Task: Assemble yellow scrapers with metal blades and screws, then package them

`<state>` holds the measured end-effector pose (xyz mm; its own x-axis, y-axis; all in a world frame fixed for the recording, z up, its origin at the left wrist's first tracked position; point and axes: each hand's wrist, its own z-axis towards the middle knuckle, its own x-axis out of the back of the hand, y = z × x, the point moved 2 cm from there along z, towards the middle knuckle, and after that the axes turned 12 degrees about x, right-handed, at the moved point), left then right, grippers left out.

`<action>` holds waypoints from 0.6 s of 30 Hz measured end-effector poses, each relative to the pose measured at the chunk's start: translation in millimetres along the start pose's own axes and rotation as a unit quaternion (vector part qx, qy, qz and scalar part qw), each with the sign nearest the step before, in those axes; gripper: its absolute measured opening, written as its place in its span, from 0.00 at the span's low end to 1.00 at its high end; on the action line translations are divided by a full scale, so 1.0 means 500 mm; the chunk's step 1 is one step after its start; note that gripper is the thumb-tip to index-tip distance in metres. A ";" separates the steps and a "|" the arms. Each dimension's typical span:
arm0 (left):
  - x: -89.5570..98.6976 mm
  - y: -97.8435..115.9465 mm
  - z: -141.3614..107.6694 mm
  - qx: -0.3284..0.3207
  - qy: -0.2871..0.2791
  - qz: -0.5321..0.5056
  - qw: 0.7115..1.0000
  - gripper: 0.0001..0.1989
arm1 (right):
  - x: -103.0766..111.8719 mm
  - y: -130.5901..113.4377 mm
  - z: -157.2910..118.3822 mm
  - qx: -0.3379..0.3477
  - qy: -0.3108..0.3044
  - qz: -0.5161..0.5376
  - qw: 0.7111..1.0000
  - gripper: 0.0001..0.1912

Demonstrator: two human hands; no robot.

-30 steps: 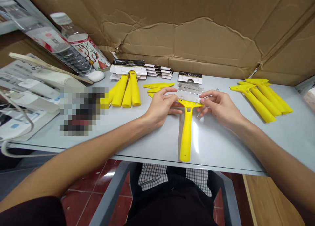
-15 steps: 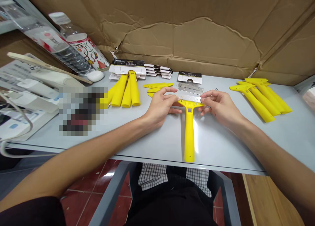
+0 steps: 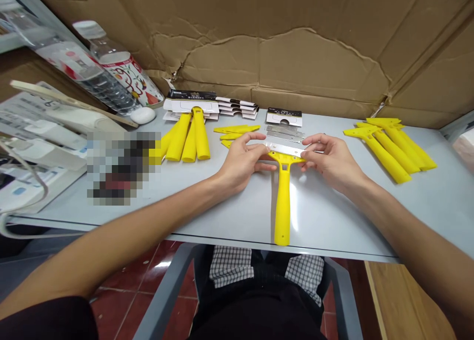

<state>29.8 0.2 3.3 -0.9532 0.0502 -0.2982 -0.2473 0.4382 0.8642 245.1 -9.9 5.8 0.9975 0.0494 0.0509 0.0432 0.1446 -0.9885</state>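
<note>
A yellow scraper handle [image 3: 283,201] lies on the table in front of me, its wide head pointing away. A shiny metal scraper blade [image 3: 283,148] with small holes rests along the head's edge. My left hand [image 3: 242,161] pinches the blade's left end, close to the head's corner. At the opposite end my right hand [image 3: 328,158] grips the blade between thumb and fingers. Just behind it lie several more metal blades [image 3: 285,132]. A black-and-white folded card [image 3: 284,116] stands beyond these. My fingertips partly cover both ends of the head.
Several yellow handles [image 3: 392,152] lie at the right. On the left, more handles [image 3: 187,140] are tucked into black-and-white cards [image 3: 190,103]. Flat yellow pieces [image 3: 237,129] lie near my left hand. Bottles [image 3: 126,73] and a white mouse [image 3: 142,115] are at the back left; cardboard [image 3: 296,53] stands behind.
Both hands stay at the blade's ends with only slight finger shifts. The handle's lower end has swung slightly left.
</note>
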 end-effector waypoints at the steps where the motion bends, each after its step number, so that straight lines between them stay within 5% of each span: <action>1: 0.000 0.000 0.000 0.000 -0.002 -0.004 1.000 0.15 | 0.000 0.000 0.000 0.004 0.001 -0.001 1.000 0.19; 18: 0.009 -0.002 0.003 -0.034 0.005 0.013 0.999 0.16 | -0.009 0.006 -0.010 -0.055 -0.029 0.082 0.995 0.19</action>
<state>26.1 1.4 0.2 -0.9611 0.0514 -0.2713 -0.2332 0.3754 0.8970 241.1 -14.4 1.8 0.9868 0.1207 -0.1081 -0.1114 0.0211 -0.9936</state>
